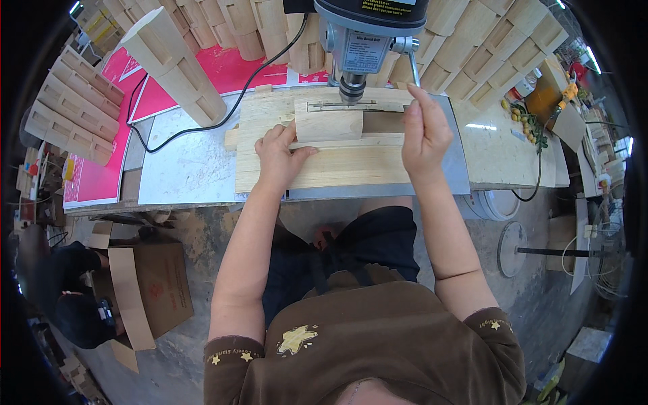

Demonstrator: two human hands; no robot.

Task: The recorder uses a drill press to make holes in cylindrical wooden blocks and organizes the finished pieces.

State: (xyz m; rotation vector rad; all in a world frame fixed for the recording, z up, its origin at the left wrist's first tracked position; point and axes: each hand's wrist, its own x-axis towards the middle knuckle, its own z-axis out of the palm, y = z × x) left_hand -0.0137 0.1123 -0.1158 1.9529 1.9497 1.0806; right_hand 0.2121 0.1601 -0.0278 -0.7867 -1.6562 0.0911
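Note:
A pale wooden block [329,125] with a rounded face lies in a wooden jig [337,165] beneath the drill press [364,50]. My left hand [278,154] is at the block's left end, fingers curled against it and thumb stretched along the front. Up to the right, my right hand [426,135] pinches the lower end of the metal feed lever [414,67]. The drill chuck [352,88] hangs over the back edge of the block. Whether the bit touches the wood cannot be made out.
Stacked wooden pieces [179,67] stand behind and left on pink sheeting [94,182]. A black cable [233,111] crosses the bench. At lower left a person [81,297] bends by an open cardboard box [162,283]. A white bucket [496,204] sits under the bench at right.

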